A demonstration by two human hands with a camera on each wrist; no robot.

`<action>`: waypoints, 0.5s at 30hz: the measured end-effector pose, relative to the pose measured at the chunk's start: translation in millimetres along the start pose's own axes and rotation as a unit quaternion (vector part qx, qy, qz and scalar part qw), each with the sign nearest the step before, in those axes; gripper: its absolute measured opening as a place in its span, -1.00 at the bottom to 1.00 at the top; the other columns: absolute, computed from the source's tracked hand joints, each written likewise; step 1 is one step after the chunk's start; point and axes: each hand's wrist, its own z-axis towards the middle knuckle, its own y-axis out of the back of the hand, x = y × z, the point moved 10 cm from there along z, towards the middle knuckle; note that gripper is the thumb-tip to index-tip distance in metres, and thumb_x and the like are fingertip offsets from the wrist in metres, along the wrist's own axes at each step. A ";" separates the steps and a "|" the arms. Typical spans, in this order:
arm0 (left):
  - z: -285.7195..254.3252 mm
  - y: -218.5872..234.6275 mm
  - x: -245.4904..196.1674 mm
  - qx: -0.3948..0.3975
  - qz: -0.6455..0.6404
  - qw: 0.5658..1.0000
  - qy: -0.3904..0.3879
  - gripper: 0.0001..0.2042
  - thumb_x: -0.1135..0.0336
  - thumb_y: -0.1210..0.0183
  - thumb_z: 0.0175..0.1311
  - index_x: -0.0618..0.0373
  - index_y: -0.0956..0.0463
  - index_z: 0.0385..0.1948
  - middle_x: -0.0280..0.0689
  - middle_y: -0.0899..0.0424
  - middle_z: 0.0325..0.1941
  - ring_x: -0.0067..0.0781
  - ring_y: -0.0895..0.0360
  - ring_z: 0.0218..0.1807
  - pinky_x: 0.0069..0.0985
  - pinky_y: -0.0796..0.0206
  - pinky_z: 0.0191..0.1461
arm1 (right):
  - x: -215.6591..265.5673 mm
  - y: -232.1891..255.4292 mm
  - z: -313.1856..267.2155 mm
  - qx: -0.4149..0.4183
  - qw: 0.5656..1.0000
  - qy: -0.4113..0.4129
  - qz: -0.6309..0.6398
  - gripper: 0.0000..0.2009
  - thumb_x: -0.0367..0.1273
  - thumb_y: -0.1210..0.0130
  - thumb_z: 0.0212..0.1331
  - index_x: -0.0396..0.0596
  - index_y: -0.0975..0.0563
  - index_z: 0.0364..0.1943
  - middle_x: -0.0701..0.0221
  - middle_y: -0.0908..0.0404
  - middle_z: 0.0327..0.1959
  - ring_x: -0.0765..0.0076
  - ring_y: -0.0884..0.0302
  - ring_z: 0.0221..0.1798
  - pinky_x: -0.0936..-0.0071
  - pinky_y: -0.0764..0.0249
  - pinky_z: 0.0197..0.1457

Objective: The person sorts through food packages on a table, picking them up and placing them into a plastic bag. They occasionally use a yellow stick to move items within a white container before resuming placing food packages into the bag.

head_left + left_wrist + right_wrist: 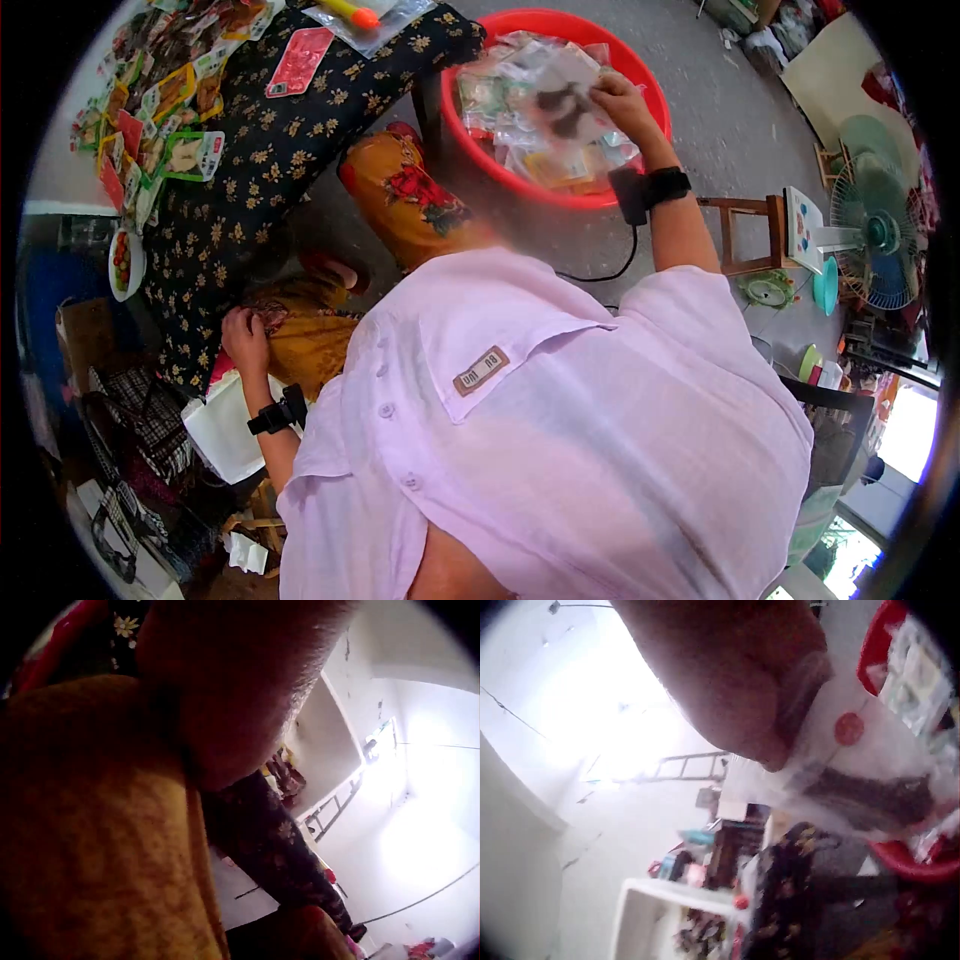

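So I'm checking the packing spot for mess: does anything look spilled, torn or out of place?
Nothing looks spilled or damaged. The clear packets are heaped inside the red basin, where the right hand holds one. More packets lie loosely on the floral cloth. The left hand rests on yellow fabric.

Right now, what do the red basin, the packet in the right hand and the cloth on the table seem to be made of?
The red basin looks like moulded plastic: smooth, uniform, slightly glossy rim. The packet the right hand pinches appears to be clear plastic film, crinkled and see-through over dark contents. The tablecloth seems woven fabric: matte, dark with a yellow flower print, draping over the edge.
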 end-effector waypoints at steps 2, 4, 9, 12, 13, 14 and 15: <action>-6.2 2.3 -1.0 -0.032 0.011 0.999 0.004 -0.81 0.34 0.02 -0.06 0.25 -0.43 -0.45 -0.10 -0.43 -0.22 -0.07 -0.30 -0.11 -0.30 -0.12 -0.03 | -63.4 22.0 -5.1 -0.044 0.996 -0.068 -0.030 -0.88 -0.39 0.00 -0.06 -0.19 -0.43 -0.49 0.49 -0.38 -0.56 0.56 -0.29 -0.47 0.59 -0.25 -0.38; -6.6 6.0 -5.5 -0.049 0.014 0.999 0.011 -0.81 0.34 0.03 -0.06 0.26 -0.43 -0.44 -0.09 -0.43 -0.20 -0.06 -0.30 -0.10 -0.29 -0.11 -0.01 | -124.6 46.4 -7.7 -0.063 0.990 -0.093 -0.082 -0.84 -0.35 0.02 -0.07 -0.17 -0.44 -0.48 0.43 -0.43 -0.55 0.47 -0.36 -0.45 0.55 -0.28 -0.36; -10.0 2.9 -2.1 -0.064 0.039 0.997 0.018 -0.79 0.33 0.05 -0.03 0.27 -0.43 -0.42 -0.09 -0.43 -0.20 -0.07 -0.30 -0.11 -0.30 -0.10 0.00 | -159.3 103.6 -38.2 -0.159 0.943 -0.169 -0.238 -0.78 -0.28 0.07 -0.11 -0.14 -0.45 -0.44 0.23 -0.50 -0.48 0.17 -0.45 -0.36 0.39 -0.33 -0.31; -9.6 1.5 -1.8 -0.053 0.037 0.998 0.021 -0.79 0.32 0.06 -0.02 0.27 -0.43 -0.42 -0.10 -0.43 -0.20 -0.08 -0.30 -0.11 -0.30 -0.11 -0.01 | -175.8 121.7 -49.8 -0.174 0.936 -0.211 -0.222 -0.76 -0.28 0.10 -0.14 -0.16 -0.44 -0.44 0.12 -0.48 -0.40 -0.01 -0.42 -0.27 0.27 -0.32 -0.25; -8.7 1.1 -2.1 -0.046 0.036 0.998 0.024 -0.79 0.32 0.06 -0.02 0.26 -0.43 -0.42 -0.10 -0.43 -0.20 -0.08 -0.30 -0.11 -0.31 -0.11 -0.01 | -182.1 127.0 -51.8 -0.178 0.932 -0.210 -0.236 -0.76 -0.28 0.12 -0.13 -0.16 -0.44 -0.43 0.11 -0.48 -0.40 -0.02 -0.41 -0.27 0.26 -0.32 -0.25; -8.6 1.5 -3.1 -0.045 0.042 0.998 0.028 -0.79 0.32 0.06 -0.01 0.26 -0.43 -0.42 -0.10 -0.43 -0.20 -0.09 -0.30 -0.10 -0.30 -0.11 -0.01 | -189.0 132.1 -53.1 -0.181 0.928 -0.208 -0.250 -0.75 -0.28 0.13 -0.13 -0.16 -0.44 -0.43 0.11 -0.48 -0.39 -0.03 -0.41 -0.27 0.25 -0.32 -0.24; -8.6 2.8 -5.0 -0.044 0.050 0.997 0.033 -0.79 0.32 0.06 -0.01 0.26 -0.43 -0.42 -0.10 -0.43 -0.20 -0.09 -0.30 -0.10 -0.30 -0.11 -0.01 | -200.1 138.6 -54.6 -0.191 0.923 -0.216 -0.254 -0.75 -0.28 0.14 -0.12 -0.15 -0.44 -0.43 0.10 -0.48 -0.39 -0.04 -0.41 -0.28 0.23 -0.32 -0.24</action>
